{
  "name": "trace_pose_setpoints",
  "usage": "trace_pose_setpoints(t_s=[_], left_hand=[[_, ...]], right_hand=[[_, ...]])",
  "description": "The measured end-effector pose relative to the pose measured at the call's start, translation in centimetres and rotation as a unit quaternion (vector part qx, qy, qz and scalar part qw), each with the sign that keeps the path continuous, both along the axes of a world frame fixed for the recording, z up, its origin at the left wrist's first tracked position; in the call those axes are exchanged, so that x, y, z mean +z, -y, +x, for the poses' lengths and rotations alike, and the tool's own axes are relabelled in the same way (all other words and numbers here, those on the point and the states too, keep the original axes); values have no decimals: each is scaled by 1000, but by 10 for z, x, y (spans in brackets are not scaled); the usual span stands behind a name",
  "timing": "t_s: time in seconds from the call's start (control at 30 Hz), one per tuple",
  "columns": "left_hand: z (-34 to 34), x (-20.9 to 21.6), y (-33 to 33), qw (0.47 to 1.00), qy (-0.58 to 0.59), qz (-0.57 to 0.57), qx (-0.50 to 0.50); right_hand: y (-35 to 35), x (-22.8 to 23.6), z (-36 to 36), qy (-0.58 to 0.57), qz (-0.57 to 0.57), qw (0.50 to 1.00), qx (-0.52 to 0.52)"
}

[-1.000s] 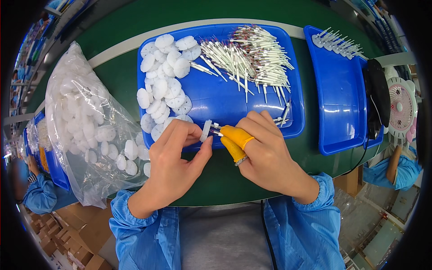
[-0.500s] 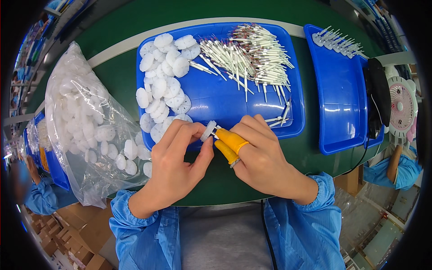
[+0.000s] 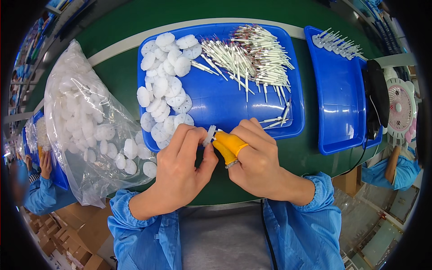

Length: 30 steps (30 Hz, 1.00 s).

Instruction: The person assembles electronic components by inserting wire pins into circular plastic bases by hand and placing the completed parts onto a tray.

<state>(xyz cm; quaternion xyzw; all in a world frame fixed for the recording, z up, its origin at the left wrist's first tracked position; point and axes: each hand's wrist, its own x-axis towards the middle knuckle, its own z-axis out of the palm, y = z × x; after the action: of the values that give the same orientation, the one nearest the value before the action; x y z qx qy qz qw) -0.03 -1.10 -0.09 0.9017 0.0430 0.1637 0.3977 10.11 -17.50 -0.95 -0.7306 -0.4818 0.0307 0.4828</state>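
Observation:
Over the near edge of a blue tray (image 3: 211, 105), my left hand (image 3: 180, 166) pinches a white plastic disc (image 3: 209, 135) turned edge-on between thumb and fingers. My right hand (image 3: 258, 157) wears yellow finger covers (image 3: 230, 145) on its thumb and forefinger. These two fingertips close on a thin white-and-metal pin at the disc's right face; how deep it sits in the disc is hidden. White discs (image 3: 158, 96) are heaped along the tray's left side. Thin white rods with dark reddish ends (image 3: 254, 56) lie piled at its back right, with a few loose rods (image 3: 281, 118) at the right corner.
A clear bag (image 3: 85, 135) of white discs leans at the left. Another blue tray (image 3: 339, 94) stands at the right, with rod-fitted discs (image 3: 336, 44) lined up at its back. Beyond are a black object (image 3: 377, 90), a pink-white fan (image 3: 400, 105) and co-workers' arms at both sides.
My hands stay together at the disc, with only a slight shift of the fingers. At the far left, a co-worker's hand has moved up and to the right.

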Motion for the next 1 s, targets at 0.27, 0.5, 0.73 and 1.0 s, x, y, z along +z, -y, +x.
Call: trace_pose_setpoints(t_s=[0.27, 0.5, 0.73, 1.0], left_hand=[[7, -2, -10, 996, -4, -60, 70], [6, 8, -11, 989, -70, -122, 55], [8, 6, -8, 972, -84, -212, 58], [10, 2, -8, 995, -20, -93, 24]], right_hand=[[9, 6, 58, 148, -139, 968, -145], [30, 4, 87, 196, -286, 920, -186], [19, 30, 42, -30, -87, 996, -3], [17, 20, 32, -54, -101, 989, 92]])
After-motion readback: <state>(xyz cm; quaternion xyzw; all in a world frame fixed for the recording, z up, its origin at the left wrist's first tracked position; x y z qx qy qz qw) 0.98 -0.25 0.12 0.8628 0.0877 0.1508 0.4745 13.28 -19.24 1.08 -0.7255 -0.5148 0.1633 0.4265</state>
